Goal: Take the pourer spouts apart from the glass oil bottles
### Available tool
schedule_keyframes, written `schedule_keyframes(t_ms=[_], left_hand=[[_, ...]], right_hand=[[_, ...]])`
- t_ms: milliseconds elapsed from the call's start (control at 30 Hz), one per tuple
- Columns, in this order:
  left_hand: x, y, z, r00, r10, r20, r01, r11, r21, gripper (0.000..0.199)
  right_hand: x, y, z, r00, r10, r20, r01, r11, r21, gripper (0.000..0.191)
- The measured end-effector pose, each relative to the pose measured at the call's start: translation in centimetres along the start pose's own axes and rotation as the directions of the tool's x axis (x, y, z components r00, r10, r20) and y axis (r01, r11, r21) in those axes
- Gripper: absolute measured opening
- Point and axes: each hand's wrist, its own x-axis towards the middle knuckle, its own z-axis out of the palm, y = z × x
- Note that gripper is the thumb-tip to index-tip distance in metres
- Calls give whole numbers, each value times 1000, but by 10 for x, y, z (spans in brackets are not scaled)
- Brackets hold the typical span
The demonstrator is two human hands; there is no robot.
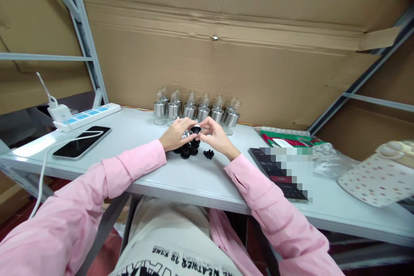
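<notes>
Between the fingertips of both hands is a small round black cap (pixel 196 129) with a pale, silvery rim. My left hand (pixel 179 134) pinches it from the left, and my right hand (pixel 213 134) grips its other side. Just below them on the table lies a pile of black round caps (pixel 185 152), partly covered by my left hand. A small cluster of little black parts (pixel 208 154) sits beneath my right hand. Behind the hands stand several clear glass bottles (pixel 203 112) with silver bands, in rows.
On the left are a white power strip (pixel 89 116) with a charger and a phone (pixel 82 142) on a white cable. To the right lie a dark tablet-like device (pixel 274 168), a clear plastic bag (pixel 333 159) and a dotted pouch (pixel 375 177). Cardboard (pixel 226 64) walls the back.
</notes>
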Motion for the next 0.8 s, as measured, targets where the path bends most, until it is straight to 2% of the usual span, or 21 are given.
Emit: schedule_keyframes(t_ms=[133, 233, 400, 467, 533, 600, 700, 800], left_hand=[[-2, -3, 2, 1000, -7, -6, 7, 1000, 19, 29], [-2, -4, 2, 1000, -27, -16, 27, 999, 21, 28], [1, -4, 0, 1000, -5, -5, 6, 1000, 28, 27], [3, -3, -2, 999, -7, 34, 5, 999, 54, 28], [4, -2, -2, 998, -16, 62, 11, 997, 83, 28], [4, -2, -2, 997, -21, 71, 13, 994, 108, 27], [4, -3, -2, 997, -14, 80, 3, 991, 137, 24], [3, -5, -1, 996, 11, 85, -24, 987, 157, 25]], right_hand=[[2, -1, -7, 999, 16, 40, -19, 996, 90, 20], [3, -2, -12, 998, 28, 55, -32, 996, 87, 22], [4, -4, -18, 997, 29, 72, -23, 996, -92, 23], [6, -2, -23, 1000, 0, 30, 6, 972, -235, 20], [7, 2, -30, 998, -42, -38, 20, 889, -458, 18], [9, 8, -38, 996, -38, -78, -24, 738, -674, 17], [10, 17, -47, 988, 120, -93, -142, 517, -844, 16], [9, 23, -50, 955, 267, -131, -233, 402, -885, 16]])
